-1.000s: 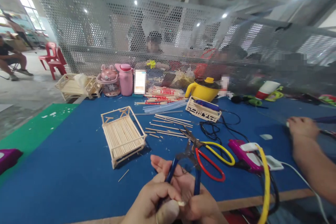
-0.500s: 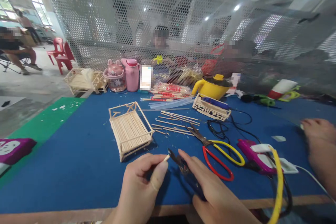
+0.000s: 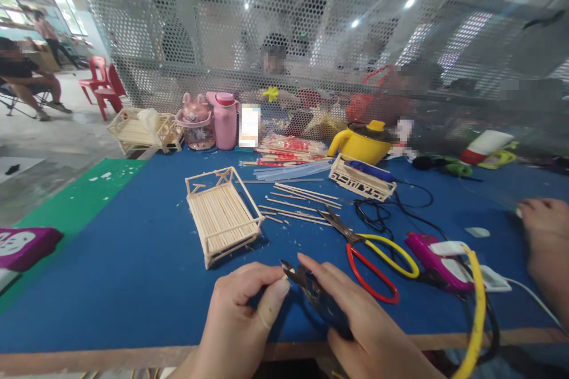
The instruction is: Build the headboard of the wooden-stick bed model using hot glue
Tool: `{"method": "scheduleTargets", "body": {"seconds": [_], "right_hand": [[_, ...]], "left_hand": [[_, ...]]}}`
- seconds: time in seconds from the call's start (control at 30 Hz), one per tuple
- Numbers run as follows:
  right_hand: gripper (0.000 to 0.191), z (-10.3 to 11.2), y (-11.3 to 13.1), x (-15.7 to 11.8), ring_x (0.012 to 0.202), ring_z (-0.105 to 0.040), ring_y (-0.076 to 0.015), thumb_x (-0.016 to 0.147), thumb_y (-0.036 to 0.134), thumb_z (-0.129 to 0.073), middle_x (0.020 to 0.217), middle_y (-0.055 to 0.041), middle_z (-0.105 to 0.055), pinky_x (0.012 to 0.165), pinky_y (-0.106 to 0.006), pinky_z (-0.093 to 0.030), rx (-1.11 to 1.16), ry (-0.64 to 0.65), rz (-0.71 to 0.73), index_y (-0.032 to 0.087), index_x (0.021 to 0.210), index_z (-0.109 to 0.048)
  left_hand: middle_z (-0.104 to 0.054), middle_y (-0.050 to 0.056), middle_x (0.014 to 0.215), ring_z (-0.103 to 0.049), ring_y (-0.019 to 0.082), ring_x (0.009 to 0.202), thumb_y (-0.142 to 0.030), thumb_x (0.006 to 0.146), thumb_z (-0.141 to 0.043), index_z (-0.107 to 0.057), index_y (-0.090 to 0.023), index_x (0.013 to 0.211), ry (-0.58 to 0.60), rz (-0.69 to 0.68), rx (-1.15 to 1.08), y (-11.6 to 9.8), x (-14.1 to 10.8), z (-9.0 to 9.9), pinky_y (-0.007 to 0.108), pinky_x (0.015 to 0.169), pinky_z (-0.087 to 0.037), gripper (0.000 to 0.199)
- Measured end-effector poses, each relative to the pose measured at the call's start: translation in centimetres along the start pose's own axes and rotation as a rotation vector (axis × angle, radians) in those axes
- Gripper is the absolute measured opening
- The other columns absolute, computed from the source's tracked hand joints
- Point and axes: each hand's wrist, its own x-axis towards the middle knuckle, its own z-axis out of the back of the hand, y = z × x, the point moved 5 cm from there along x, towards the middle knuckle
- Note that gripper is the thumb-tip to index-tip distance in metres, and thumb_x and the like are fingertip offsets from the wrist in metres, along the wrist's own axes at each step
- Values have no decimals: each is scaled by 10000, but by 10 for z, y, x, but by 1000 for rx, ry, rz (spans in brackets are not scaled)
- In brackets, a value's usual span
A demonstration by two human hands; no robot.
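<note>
My right hand [image 3: 368, 325] grips a pair of dark blue-handled cutting pliers [image 3: 306, 290] low over the blue table [image 3: 133, 272], jaws pointing up and left. My left hand [image 3: 242, 320] pinches something small at the plier jaws between thumb and forefinger; the piece is hidden by the fingers. A small stick-built bed frame [image 3: 222, 213] stands just beyond my left hand. Loose thin wooden sticks [image 3: 297, 204] lie behind the pliers.
Red and yellow handled scissors [image 3: 373, 257] lie right of my hands, beside a purple glue gun [image 3: 433, 257] with cables. Another person's hand [image 3: 544, 231] rests at the right edge. A yellow pot [image 3: 362, 142], pink bottles [image 3: 224, 121] and a perforated screen [image 3: 284, 41] line the far side.
My hands lowered and turned the pliers from upright with open handles to lying flat in my right hand. The stick tip seen at my left fingertips is now covered.
</note>
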Motion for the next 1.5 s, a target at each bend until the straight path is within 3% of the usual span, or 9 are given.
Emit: {"method": "scheduleTargets", "body": {"seconds": [0.23,0.37,0.7,0.83,0.9,1.03,1.13,1.33,1.5], "right_hand": [[612,-2,2,3,1143,-566,-252,709,86,-464,1242,-131,-594,929,-426,-505,-82,-264,127,166,1313,-406],[544,-2,1,8,1078,-605,-265,723,112,-469,1177,-169,-627,887,-416,-517,-66,-279,196,112,1266,-439],[261,16,14,22,728,-614,-173,729,116,-440,733,-26,-660,683,-265,-470,474,213,-98,201,861,-648],[275,17,6,17,572,-515,-124,639,171,-477,631,9,-560,551,-237,-413,889,441,-340,166,875,-618],[350,19,-1,19,574,-503,-119,619,193,-481,640,15,-545,575,-248,-417,1002,418,-391,158,944,-609],[556,18,-16,29,811,-581,-177,554,161,-471,839,-11,-621,715,-291,-460,878,308,-380,193,1093,-604],[640,17,-20,33,980,-589,-220,568,158,-426,994,-35,-649,822,-349,-471,771,287,-341,209,1192,-561],[617,27,-23,48,1100,-503,-324,678,162,-499,1139,-185,-572,933,-503,-379,-148,16,-259,90,1290,-474],[544,12,-24,52,1068,-527,-311,728,170,-496,1088,-164,-583,910,-503,-402,-189,128,-241,117,1270,-499]], "left_hand": [[-716,2,758,-656,107,675,-167,816,-587,-685,-203,836,20,-85,97,1,-1,0,162,654,-497,107],[-696,16,758,-640,116,684,-174,858,-523,-673,-190,874,57,-136,197,2,-2,-5,180,645,-490,151],[-631,42,742,-585,145,708,-220,918,-409,-640,-175,804,207,-60,259,20,1,-14,231,656,-445,261],[-639,23,727,-571,128,692,-297,911,-455,-661,-183,808,235,150,51,29,-1,-14,230,670,-425,256],[-639,19,697,-562,115,665,-341,893,-496,-670,-171,808,203,308,-179,35,-4,-15,225,668,-433,257],[-636,13,697,-568,78,609,-363,832,-607,-664,-155,973,210,617,-789,45,-16,-28,201,641,-460,258],[-648,22,718,-587,62,590,-282,793,-672,-623,-139,1064,188,768,-1034,46,-20,-32,201,652,-490,310],[-703,66,797,-650,94,651,-190,805,-654,-544,-154,1057,210,828,-1157,39,-21,-33,229,665,-529,277],[-709,66,779,-641,86,617,-223,799,-667,-525,-157,981,212,799,-1128,45,-21,-35,215,642,-515,241]]}}
